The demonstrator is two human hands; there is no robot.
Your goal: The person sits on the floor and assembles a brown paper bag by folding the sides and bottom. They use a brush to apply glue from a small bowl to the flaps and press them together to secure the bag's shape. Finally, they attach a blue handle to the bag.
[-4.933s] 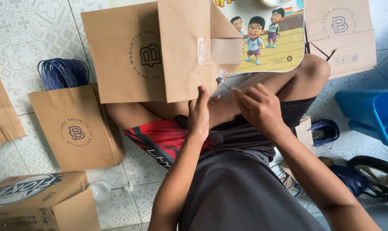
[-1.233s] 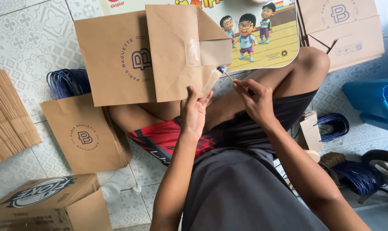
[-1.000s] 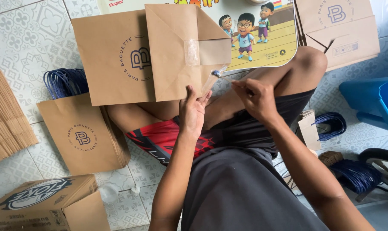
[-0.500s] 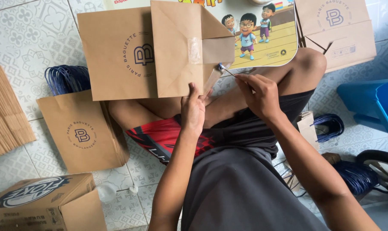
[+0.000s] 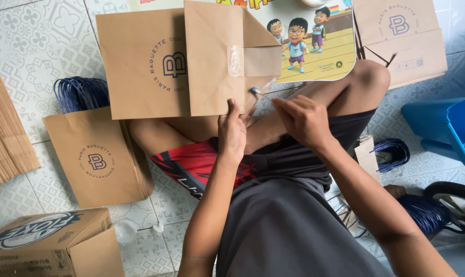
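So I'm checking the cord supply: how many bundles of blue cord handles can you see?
3. One bundle lies on the floor tiles at far left, one small bundle right of the knee, one bundle at lower right. Others may be hidden.

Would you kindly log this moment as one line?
left hand: on bag edge | right hand: pinching blue cord | bag: folded, on legs

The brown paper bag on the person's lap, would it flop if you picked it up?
Probably a bit. The brown paper bag lies folded flat, so it likely bends and feels light. Its creased bottom flap looks stiffer. The left hand pressing its edge suggests it would slide easily.
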